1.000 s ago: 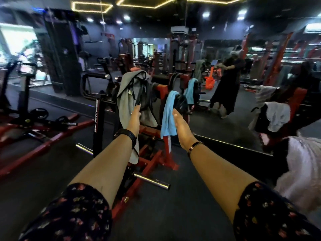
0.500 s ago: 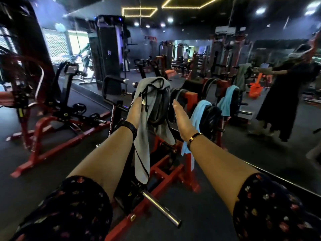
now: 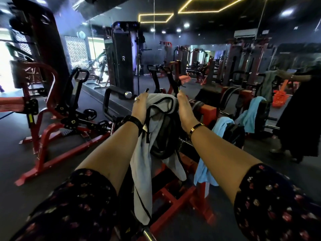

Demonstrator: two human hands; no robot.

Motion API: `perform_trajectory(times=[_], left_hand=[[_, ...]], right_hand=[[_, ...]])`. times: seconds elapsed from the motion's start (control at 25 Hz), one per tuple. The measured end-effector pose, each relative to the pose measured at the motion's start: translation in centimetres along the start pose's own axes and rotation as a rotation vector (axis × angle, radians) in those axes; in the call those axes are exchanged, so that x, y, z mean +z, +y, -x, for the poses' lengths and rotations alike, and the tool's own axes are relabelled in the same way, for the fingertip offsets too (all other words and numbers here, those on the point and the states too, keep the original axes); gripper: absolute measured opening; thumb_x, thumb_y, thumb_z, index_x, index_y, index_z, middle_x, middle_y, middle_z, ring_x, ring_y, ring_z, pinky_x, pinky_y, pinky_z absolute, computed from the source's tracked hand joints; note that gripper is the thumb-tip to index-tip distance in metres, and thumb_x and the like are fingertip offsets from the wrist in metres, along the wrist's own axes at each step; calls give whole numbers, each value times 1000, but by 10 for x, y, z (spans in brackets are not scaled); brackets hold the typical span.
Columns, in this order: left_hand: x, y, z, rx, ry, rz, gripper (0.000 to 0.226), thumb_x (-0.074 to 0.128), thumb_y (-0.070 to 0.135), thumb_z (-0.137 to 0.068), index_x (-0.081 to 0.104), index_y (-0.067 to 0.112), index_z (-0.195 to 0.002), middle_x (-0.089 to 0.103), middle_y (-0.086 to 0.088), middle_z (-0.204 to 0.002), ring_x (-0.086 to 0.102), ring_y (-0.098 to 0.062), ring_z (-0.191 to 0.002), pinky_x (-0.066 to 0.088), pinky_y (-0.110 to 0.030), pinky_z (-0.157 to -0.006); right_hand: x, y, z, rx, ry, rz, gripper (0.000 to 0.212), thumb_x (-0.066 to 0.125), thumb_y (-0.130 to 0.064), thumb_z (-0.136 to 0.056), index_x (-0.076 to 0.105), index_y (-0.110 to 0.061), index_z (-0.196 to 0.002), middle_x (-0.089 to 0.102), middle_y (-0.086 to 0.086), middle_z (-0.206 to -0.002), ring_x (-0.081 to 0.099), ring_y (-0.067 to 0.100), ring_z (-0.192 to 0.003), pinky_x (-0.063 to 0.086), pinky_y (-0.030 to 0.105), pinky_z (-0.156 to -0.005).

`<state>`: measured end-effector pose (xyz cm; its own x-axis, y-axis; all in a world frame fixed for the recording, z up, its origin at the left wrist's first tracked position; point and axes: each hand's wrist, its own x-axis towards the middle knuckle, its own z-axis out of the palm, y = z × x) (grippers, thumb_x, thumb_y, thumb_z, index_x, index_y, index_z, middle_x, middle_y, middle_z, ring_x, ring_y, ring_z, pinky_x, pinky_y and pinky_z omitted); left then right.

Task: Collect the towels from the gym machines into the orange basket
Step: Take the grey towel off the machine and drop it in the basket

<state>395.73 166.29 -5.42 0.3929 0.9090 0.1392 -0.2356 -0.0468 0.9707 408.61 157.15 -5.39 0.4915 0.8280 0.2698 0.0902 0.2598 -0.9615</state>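
A grey towel (image 3: 160, 106) with black trim hangs over the black weight plates of a red machine (image 3: 206, 112), its long end trailing down toward the floor. My left hand (image 3: 140, 106) lies against the towel's left side with the fingers stretched out. On the towel's right side my right hand (image 3: 185, 108) presses flat. Neither hand has closed around the cloth. A blue towel (image 3: 219, 126) is draped over the plates just right of my right forearm. The orange basket (image 3: 279, 100) shows only as a reflection in the mirror at far right.
A mirror wall runs behind the machine and reflects a second blue towel (image 3: 250, 113) and a figure in dark clothes (image 3: 302, 115). Another red machine frame (image 3: 43, 136) stands on the dark floor to the left. A chrome bar (image 3: 149, 234) juts out near my knees.
My view has swung left and closer to the machine. Both hands have slid up to flank the top of the grey towel; the right hand has left the blue towel's side.
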Motion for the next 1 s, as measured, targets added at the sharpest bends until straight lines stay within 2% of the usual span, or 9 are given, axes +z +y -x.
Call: perform_trajectory(times=[0.08, 0.16, 0.24, 0.32, 0.4, 0.48, 0.6, 0.8, 1.0], left_hand=[[-1, -18, -31, 25, 25, -147, 61, 57, 63, -67, 64, 13, -101, 60, -17, -120, 54, -41, -120, 40, -56, -107], [5, -11, -23, 85, 45, -386, 65, 48, 61, -77, 60, 13, -120, 50, -4, -132, 47, -32, -128, 38, -38, -109], [14, -9, -20, 68, 16, -422, 55, 50, 45, -92, 51, 12, -136, 49, -7, -137, 48, -21, -123, 42, -10, -85], [20, -16, -27, 92, 29, -544, 46, 47, 29, -99, 44, 13, -142, 45, -12, -143, 44, -21, -127, 38, 2, -73], [23, -27, -36, 166, 39, -711, 49, 47, 32, -99, 39, 19, -145, 36, -9, -149, 34, -24, -138, 32, -1, -89], [25, -33, -45, 249, 35, -916, 58, 47, 45, -92, 35, 25, -146, 32, -9, -149, 26, -30, -140, 28, -27, -110], [27, -29, -49, 273, 0, -1161, 67, 50, 42, -88, 32, 18, -147, 32, -18, -148, 25, -40, -139, 23, -49, -116], [39, -13, -42, 367, 2, -1251, 49, 44, -2, -95, 37, 1, -143, 33, -23, -149, 33, -36, -137, 27, -41, -114], [75, 7, -25, 310, 179, -964, 25, 32, 18, -101, 50, 2, -109, 57, -18, -104, 55, -34, -105, 35, -34, -80]], right_hand=[[-1, 7, -24, 3, -21, -7, 75, 46, -57, -88, 27, -22, -151, 29, -2, -156, 31, 11, -139, 24, 37, -117], [-1, 10, -43, 37, -72, -3, 79, 56, -54, -84, 30, -17, -149, 34, 2, -154, 38, 14, -135, 29, 38, -114], [1, 12, -57, 123, -171, -74, 80, 64, -54, -74, 46, -11, -139, 49, 10, -141, 50, 21, -124, 37, 45, -111], [6, 14, -62, 155, -225, -122, 60, 61, -42, -83, 57, -1, -126, 59, 21, -129, 57, 28, -114, 37, 47, -111], [4, 10, -61, 143, -189, -32, 52, 54, -34, -90, 58, 3, -126, 60, 21, -127, 58, 30, -114, 40, 42, -109], [-1, 12, -60, 90, -191, -2, 45, 50, -30, -93, 58, 3, -124, 63, 15, -121, 61, 26, -105, 47, 35, -99], [-9, 18, -63, 77, -159, -28, 41, 54, -28, -90, 64, 2, -116, 65, 20, -119, 61, 33, -110, 46, 42, -101], [-19, 16, -60, 19, -63, 21, 33, 44, -13, -98, 57, 13, -114, 62, 18, -101, 56, 23, -90, 46, 27, -74], [-30, 13, -56, -62, -39, -79, 23, 47, -6, -97, 61, 6, -110, 65, 26, -109, 61, 24, -91, 51, 40, -89]])
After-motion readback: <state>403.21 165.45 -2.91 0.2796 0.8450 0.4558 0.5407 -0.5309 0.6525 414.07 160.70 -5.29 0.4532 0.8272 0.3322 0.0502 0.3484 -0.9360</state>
